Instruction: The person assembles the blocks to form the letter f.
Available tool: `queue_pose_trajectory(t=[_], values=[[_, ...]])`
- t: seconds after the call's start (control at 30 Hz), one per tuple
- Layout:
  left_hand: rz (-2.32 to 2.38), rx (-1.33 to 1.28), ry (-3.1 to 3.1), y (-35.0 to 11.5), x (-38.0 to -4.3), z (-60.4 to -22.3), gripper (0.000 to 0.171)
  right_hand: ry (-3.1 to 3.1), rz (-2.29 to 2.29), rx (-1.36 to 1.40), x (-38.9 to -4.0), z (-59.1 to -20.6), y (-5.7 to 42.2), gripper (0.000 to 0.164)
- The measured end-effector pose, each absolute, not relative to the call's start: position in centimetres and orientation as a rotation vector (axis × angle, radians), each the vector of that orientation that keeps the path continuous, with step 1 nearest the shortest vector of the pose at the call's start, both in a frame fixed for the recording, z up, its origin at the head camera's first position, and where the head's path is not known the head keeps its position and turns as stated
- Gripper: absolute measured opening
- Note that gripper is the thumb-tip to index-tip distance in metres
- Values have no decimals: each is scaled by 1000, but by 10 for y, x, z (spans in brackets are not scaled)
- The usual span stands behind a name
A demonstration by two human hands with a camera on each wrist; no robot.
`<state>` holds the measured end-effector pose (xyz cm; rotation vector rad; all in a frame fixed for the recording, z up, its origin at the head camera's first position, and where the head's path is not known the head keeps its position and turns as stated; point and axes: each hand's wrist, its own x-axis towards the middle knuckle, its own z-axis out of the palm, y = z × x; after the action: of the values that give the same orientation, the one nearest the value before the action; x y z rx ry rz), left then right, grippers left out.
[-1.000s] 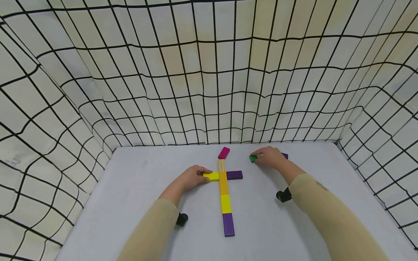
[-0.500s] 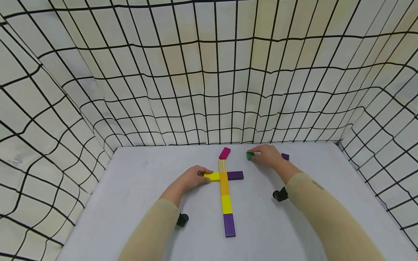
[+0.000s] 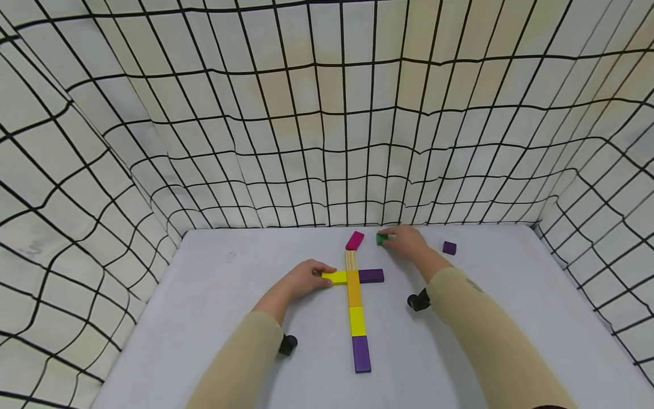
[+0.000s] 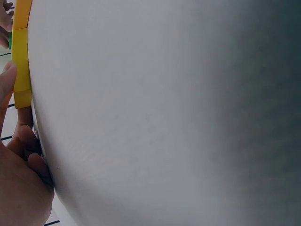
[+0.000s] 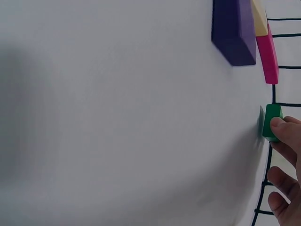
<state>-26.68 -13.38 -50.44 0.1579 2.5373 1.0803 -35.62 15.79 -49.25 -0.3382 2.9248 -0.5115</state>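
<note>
My left hand [image 3: 304,278] pinches the left end of a yellow block [image 3: 336,278] between thumb and finger. That block butts against an orange block [image 3: 353,288] in a column. A dark purple block [image 3: 371,276] forms the opposite arm. Below the orange one come another yellow block [image 3: 357,321] and a purple block [image 3: 361,354]; above it lie pale wooden strips [image 3: 351,260]. A pink block [image 3: 355,240] slants from their top. My right hand [image 3: 407,243] pinches a small green block [image 5: 273,113] with thumb and finger, right of the pink one. It appears barely off the table.
A small dark purple block [image 3: 449,247] lies alone at the back right of the white table [image 3: 204,318]. Black netting [image 3: 327,150] over pale walls rises behind the table and on both sides. Small black cameras hang at both wrists.
My right hand has carried the green block left and slightly back, toward the pink block, uncovering the small dark purple block. My left hand keeps its grip on the yellow block.
</note>
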Motion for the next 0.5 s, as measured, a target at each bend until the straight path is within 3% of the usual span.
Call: queue_pose_trajectory(t=[0.5], values=[[1087,135,2539,-133,-265,-503,29,2892,-605,-218,-360,-493,130,39]])
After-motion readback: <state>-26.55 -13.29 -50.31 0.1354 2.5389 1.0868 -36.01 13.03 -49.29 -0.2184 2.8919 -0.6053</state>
